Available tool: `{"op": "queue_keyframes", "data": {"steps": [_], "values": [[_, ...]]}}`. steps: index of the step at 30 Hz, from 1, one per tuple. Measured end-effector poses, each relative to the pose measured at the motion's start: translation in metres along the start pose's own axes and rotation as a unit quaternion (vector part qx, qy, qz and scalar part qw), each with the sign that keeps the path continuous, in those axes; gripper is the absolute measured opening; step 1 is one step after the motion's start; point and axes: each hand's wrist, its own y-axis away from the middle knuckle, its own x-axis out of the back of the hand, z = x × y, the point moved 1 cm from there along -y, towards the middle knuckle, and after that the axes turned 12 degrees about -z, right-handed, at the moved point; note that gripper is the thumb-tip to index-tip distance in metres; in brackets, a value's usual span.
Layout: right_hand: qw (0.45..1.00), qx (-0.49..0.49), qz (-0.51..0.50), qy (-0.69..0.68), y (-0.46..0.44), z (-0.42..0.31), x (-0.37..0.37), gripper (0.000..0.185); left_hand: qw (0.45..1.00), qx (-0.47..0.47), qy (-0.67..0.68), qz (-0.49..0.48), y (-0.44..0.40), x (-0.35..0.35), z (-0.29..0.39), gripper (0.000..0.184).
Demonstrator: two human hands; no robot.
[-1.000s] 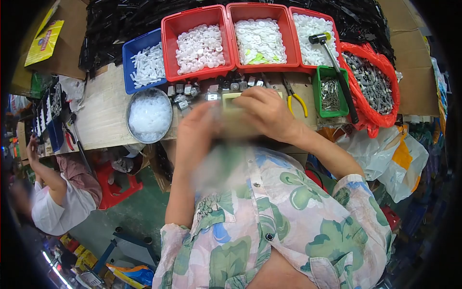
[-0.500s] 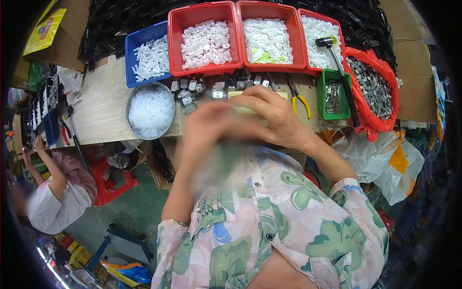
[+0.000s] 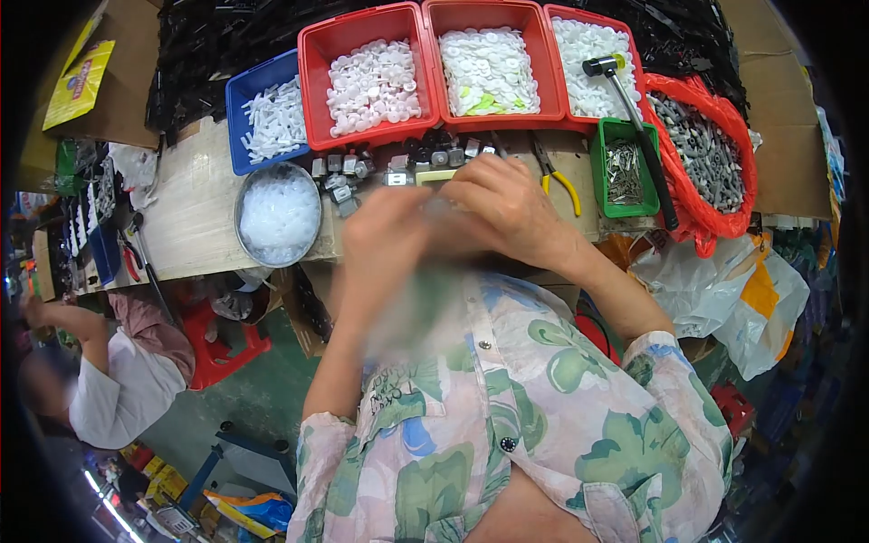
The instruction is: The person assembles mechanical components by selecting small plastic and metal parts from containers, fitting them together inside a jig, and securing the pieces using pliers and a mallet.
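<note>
My left hand [image 3: 385, 249] is smeared by motion near the table's front edge, and its fingers meet those of my right hand. My right hand [image 3: 509, 210] has its fingers bent together over a small greyish thing, too blurred to make out. Just behind the hands lies a pale yellow block [image 3: 438, 177], partly covered by them. Small metal-and-clear parts [image 3: 342, 185] stand in a cluster to its left. A round metal bowl [image 3: 280, 215] of translucent white pieces is left of my left hand. Pliers with yellow handles [image 3: 561, 181] lie right of my right hand.
Red bins [image 3: 432, 65] of white parts and a blue bin [image 3: 237, 127] line the back. A hammer [image 3: 647, 154] rests across a green tray [image 3: 628, 210] of metal pins. A red bag [image 3: 738, 195] holds grey parts. Another person [image 3: 127, 389] sits at the far left.
Both hands stay together at the table edge, my left hand still moving in a blur. The view has shifted slightly. The other person's arm at the left has changed position.
</note>
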Motion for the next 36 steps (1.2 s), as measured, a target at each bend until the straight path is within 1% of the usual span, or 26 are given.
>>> {"op": "queue_keyframes", "data": {"steps": [2, 4, 6, 7, 9, 10, 13, 15, 20, 22, 24, 27, 29, 30, 33, 35, 36], "values": [[0.999, -0.013, 0.001, -0.029, -0.001, 0.012, -0.006, 0.027, 1.0, 0.006, 0.001, 0.016, -0.001, 0.003, 0.0, 0.03], [0.993, -0.056, 0.005, -0.1, -0.002, 0.024, -0.015, 0.025, 0.999, 0.011, 0.004, 0.033, -0.002, 0.005, 0.001, 0.03], [0.992, -0.06, 0.005, -0.112, -0.004, 0.024, -0.018, 0.023, 0.996, 0.002, -0.086, 0.033, -0.001, 0.006, 0.002, 0.027], [0.993, -0.064, 0.003, -0.103, -0.005, 0.024, -0.019, 0.024, 0.996, 0.002, -0.085, 0.033, -0.001, 0.005, 0.0, 0.027], [0.993, -0.069, -0.001, -0.092, -0.006, 0.025, -0.02, 0.024, 0.97, -0.073, -0.228, 0.038, -0.002, 0.0, -0.001, 0.026], [0.993, -0.07, -0.006, -0.094, -0.007, 0.025, -0.019, 0.024, 0.971, -0.073, -0.225, 0.039, -0.003, -0.001, -0.002, 0.026], [0.993, -0.064, -0.014, -0.094, -0.008, 0.027, -0.018, 0.023, 0.949, -0.115, -0.294, -0.001, -0.004, -0.006, -0.003, 0.029], [0.994, -0.058, -0.017, -0.09, -0.008, 0.028, -0.017, 0.022, 0.944, -0.124, -0.304, -0.007, -0.003, -0.008, -0.005, 0.031], [0.984, -0.064, 0.003, -0.165, -0.009, 0.028, -0.016, 0.021, 0.934, -0.131, -0.331, -0.027, -0.002, -0.006, -0.007, 0.036], [0.984, -0.061, 0.0, -0.166, -0.008, 0.03, -0.016, 0.021, 0.93, -0.154, -0.332, -0.02, -0.002, -0.009, -0.01, 0.036], [0.984, -0.06, -0.002, -0.166, -0.007, 0.033, -0.016, 0.021, 0.928, -0.157, -0.336, -0.019, -0.002, -0.01, -0.012, 0.035], [0.988, -0.047, -0.003, -0.15, -0.007, 0.034, -0.016, 0.021, 0.923, -0.155, -0.353, -0.009, -0.001, -0.013, -0.013, 0.033], [0.996, -0.037, -0.002, -0.086, -0.006, 0.03, -0.014, 0.023, 0.918, -0.148, -0.368, -0.002, 0.001, -0.015, -0.01, 0.032], [0.995, -0.037, 0.0, -0.087, -0.005, 0.028, -0.012, 0.023, 0.918, -0.135, -0.373, 0.002, 0.001, -0.015, -0.007, 0.031], [0.998, -0.025, 0.031, -0.055, 0.007, 0.025, 0.003, 0.023, 0.924, -0.118, -0.365, 0.01, -0.002, -0.013, -0.006, 0.027], [0.995, -0.061, 0.073, -0.039, 0.023, 0.028, 0.021, 0.021, 0.93, -0.112, -0.349, 0.013, -0.006, -0.01, -0.005, 0.026], [0.992, -0.09, 0.086, -0.028, 0.034, 0.032, 0.03, 0.02, 0.931, -0.102, -0.351, -0.007, -0.009, -0.007, 0.001, 0.024]]}}
